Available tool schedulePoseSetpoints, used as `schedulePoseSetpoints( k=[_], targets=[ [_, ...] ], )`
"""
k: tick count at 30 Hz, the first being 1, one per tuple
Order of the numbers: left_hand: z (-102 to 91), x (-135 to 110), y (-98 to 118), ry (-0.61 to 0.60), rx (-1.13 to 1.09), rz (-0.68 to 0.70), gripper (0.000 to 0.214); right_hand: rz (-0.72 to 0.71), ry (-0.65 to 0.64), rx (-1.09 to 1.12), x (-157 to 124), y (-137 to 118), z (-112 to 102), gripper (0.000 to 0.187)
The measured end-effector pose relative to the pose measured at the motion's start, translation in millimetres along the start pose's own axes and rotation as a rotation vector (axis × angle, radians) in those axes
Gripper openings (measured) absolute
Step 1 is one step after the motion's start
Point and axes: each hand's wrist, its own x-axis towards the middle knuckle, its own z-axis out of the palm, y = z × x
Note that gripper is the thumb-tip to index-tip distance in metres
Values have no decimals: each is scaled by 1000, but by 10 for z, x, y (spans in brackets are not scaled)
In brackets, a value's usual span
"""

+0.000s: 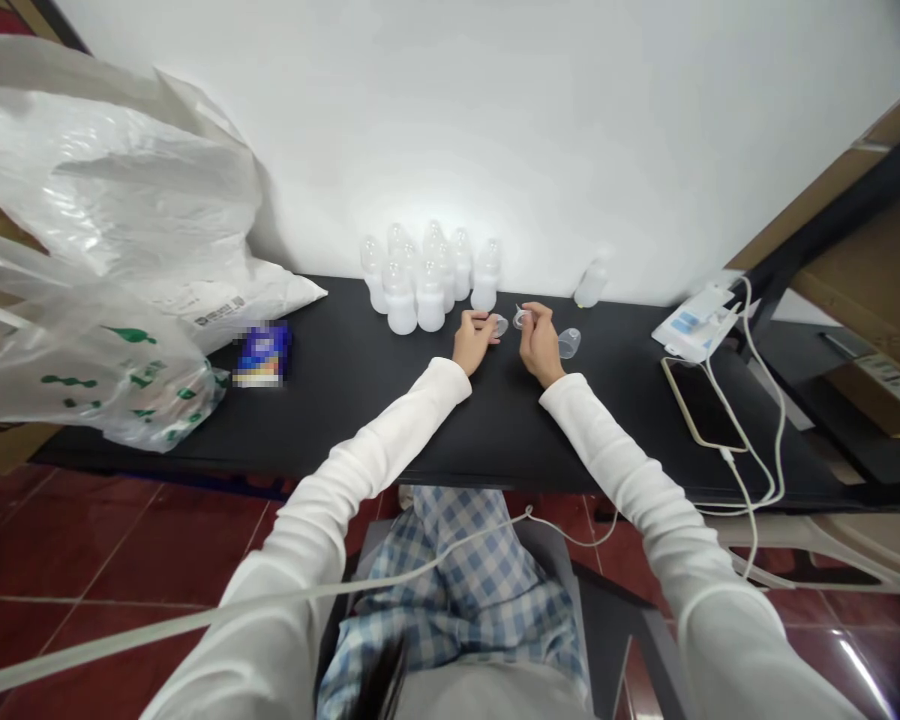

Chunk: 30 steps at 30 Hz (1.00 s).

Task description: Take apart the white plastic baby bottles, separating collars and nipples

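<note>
Above the black table, my left hand (pixel 474 341) is closed on a small clear plastic piece (pixel 501 326), cup-like in shape. My right hand (pixel 540 343) pinches a small whitish ring-like piece (pixel 520 317), partly hidden by the fingers. The two pieces are close but apart. Just right of my right hand, a clear dome cap (pixel 569 343) lies on the table. Behind my left hand stand several white baby bottles (pixel 430 300) with clear domed caps. Another white bottle (pixel 591 284), without a clear dome that I can make out, stands farther right by the wall.
Big plastic bags (pixel 105 250) fill the left side, beside a blurred blue packet (pixel 263 354). On the right lie a phone (pixel 703 403) with a white cable (pixel 750 500) and a white-and-blue package (pixel 694 320). Cardboard boxes (pixel 870 240) stand at the far right.
</note>
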Motion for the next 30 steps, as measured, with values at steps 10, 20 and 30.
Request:
schedulePoseSetpoints(
  k=[10,20,30],
  targets=[
    [-102,-55,68,-19,-298,-187,31,-71,-219,175,-91,-116,-100,42],
    [-81,-99,25,-122,-257,-4,31,-92,-130,-33,7,-90,-33,24],
    [-129,-136,10,-172,-46,67,16,68,-217,-31,-71,-120,25,36]
  ],
)
